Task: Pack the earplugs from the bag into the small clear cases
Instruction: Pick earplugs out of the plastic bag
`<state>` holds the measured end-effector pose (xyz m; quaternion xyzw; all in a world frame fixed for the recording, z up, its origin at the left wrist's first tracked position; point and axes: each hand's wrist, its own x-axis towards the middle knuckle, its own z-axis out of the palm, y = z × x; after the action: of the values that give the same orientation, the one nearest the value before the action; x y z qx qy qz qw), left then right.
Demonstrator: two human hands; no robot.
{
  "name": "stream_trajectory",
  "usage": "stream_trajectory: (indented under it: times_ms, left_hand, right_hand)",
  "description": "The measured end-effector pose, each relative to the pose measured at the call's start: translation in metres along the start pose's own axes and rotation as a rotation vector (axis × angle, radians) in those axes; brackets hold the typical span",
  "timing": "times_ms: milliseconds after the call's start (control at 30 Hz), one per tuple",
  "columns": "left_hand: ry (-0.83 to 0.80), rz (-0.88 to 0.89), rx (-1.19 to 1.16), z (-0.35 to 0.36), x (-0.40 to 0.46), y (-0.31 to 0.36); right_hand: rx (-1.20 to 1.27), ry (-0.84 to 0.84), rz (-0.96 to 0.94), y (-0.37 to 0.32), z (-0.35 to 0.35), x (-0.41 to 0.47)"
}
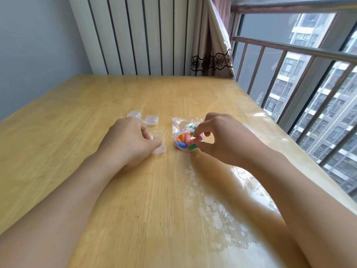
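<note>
Left hand (129, 141) holds open clear case (158, 141) mid frame, right hand (220, 139) pinches pink earplug (197, 140) over bag (185, 132), wooden table (77, 117)

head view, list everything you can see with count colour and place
open case: 1, clear, table centre, under left fingers
other cases: at least 2, clear, behind the left hand
bag: 1, clear plastic, table centre, right of the cases
earplugs: several, orange, blue, pink, green, in the bag
pink earplug: 1, pinched at the bag
table: 1, light wood
curtain: 1, beige, lace band, by window
railing: 1, metal, right
left hand: holds the open case
right hand: pinches the pink earplug
</note>
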<state>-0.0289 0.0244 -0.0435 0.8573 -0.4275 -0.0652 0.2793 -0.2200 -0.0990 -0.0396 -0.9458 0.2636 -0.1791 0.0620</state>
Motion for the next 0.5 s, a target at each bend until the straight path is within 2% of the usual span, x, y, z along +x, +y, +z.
stream_trajectory:
  times_ms: [67,167,267,367,433,500]
  left_hand:
    - [0.079,0.066,-0.062,0.002,0.001,0.001]
    - [0.140,0.203,-0.342,0.003,0.000,0.009]
    - [-0.059,0.218,-0.650,-0.003,-0.007,0.019]
    - [-0.252,0.195,-0.797,-0.003,-0.012,0.023]
    - [-0.279,0.197,-0.817,-0.002,-0.012,0.022]
    - [-0.234,0.161,-0.798,-0.001,-0.007,0.018]
  right_hand:
    - [0.000,-0.017,-0.003,0.000,0.002,0.001]
    - [0.079,0.025,-0.042,0.001,0.000,0.003]
    - [0.268,0.180,-0.090,-0.004,-0.004,0.004]
    - [0.434,0.233,-0.104,-0.017,0.002,0.002]
    - [0.541,0.202,-0.071,-0.021,0.007,0.002]
    - [0.590,0.219,-0.013,-0.018,0.007,0.004]
